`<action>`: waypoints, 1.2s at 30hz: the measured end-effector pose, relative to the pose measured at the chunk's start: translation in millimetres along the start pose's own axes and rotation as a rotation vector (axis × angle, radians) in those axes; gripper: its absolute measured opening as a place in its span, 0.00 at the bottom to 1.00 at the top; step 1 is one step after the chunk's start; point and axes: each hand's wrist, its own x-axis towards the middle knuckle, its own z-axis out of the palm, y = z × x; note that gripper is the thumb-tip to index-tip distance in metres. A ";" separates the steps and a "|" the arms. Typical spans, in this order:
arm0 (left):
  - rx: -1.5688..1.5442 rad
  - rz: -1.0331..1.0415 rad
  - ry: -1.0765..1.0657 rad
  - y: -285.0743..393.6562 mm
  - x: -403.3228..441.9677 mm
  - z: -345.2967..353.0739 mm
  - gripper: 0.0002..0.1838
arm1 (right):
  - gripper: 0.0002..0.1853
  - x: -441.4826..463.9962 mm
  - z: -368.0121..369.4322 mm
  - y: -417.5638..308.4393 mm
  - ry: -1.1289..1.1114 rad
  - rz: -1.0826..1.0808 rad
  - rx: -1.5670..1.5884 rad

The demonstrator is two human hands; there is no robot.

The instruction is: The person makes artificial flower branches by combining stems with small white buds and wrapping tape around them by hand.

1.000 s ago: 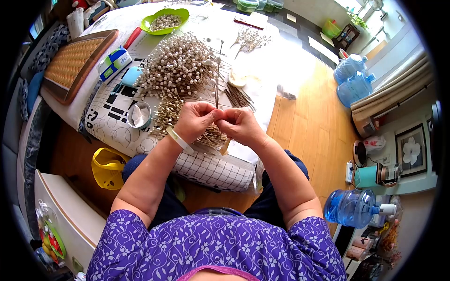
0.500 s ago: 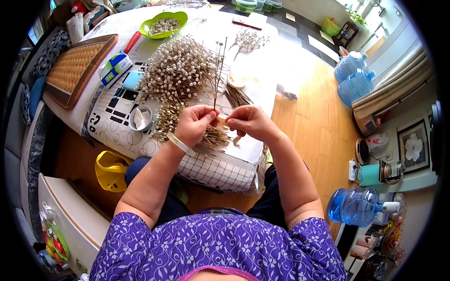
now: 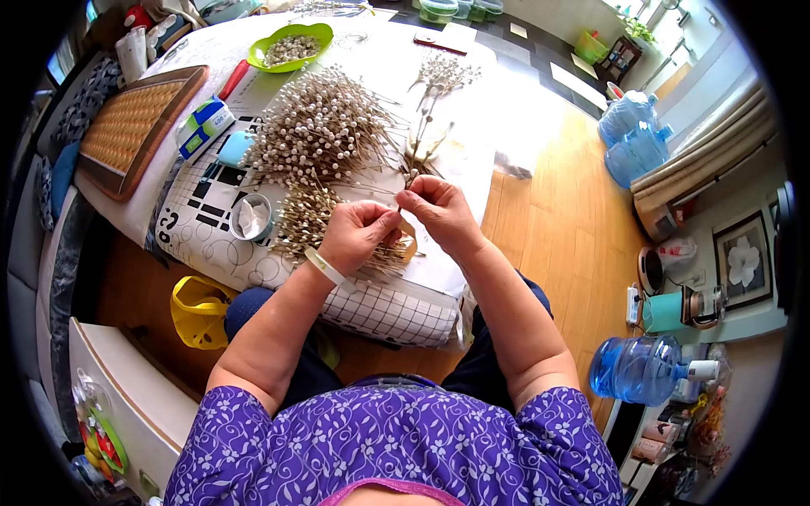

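My left hand (image 3: 359, 233) is closed in a pinch at the lower part of a thin dark flower stem (image 3: 400, 208). Just above and to the right, my right hand (image 3: 440, 216) also pinches that stem, thumb against forefinger. A tan strip of tape (image 3: 410, 243) hangs between the hands; which fingers hold it is hidden. Close to my left hand lies a bunch of short budded stems (image 3: 308, 221). Beyond it spreads a large heap of dried stems with pale round heads (image 3: 325, 126). A branched dried sprig (image 3: 447, 74) rests farther back.
On the table stand a green bowl of loose heads (image 3: 291, 35) and a small white cup (image 3: 251, 218). A tissue pack (image 3: 205, 126) and a woven mat (image 3: 139, 126) lie left. A yellow bag (image 3: 201, 312) is below the table edge. Water bottles (image 3: 637, 371) stand right.
The upright stem has tipped away and to the right. My right hand has moved up and left onto it, while my left hand has shifted slightly down and right.
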 end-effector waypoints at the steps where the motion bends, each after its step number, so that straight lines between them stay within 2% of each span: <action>1: -0.041 0.005 -0.010 -0.8 0.1 0.7 0.07 | 0.08 -0.5 0.9 -0.1 0.018 0.011 0.004; 6: -0.118 -0.026 -0.037 0.4 0.4 -3.3 0.07 | 0.08 -1.2 6.5 -1.2 0.015 0.016 0.146; 10: -0.170 -0.016 -0.046 -1.3 0.0 -7.5 0.06 | 0.07 1.7 3.1 -4.4 -0.019 0.033 0.087; 12: -0.140 -0.018 -0.046 4.1 -2.7 -8.0 0.06 | 0.07 3.6 -3.9 -8.2 -0.099 0.112 0.051; 14: -0.108 0.014 -0.029 5.9 -1.8 -13.6 0.05 | 0.15 2.6 -14.0 -19.8 -0.058 0.156 0.107; 16: -0.124 0.057 0.056 6.9 1.3 -21.9 0.04 | 0.17 4.4 -33.9 -20.6 0.037 0.162 0.061; 18: -0.118 0.073 0.084 10.5 3.0 -26.6 0.03 | 0.14 8.9 -53.1 -10.9 0.141 0.221 -0.112; 20: -0.074 0.073 0.170 13.8 3.8 -30.0 0.03 | 0.12 11.2 -63.8 -2.0 0.157 0.253 -0.255; 24: -0.069 0.119 0.198 17.3 2.5 -36.8 0.05 | 0.10 9.3 -54.9 0.9 0.106 0.264 -0.274; 26: -0.055 0.168 0.188 15.9 2.8 -44.7 0.05 | 0.09 9.7 -50.0 3.4 0.135 0.256 -0.500; 34: -0.093 0.202 0.288 29.3 -15.3 -52.5 0.04 | 0.08 35.9 -21.5 21.1 0.102 0.253 -0.471; 36: -0.073 0.193 0.282 28.7 -17.2 -52.8 0.04 | 0.08 54.2 -5.5 22.5 0.157 0.119 -0.512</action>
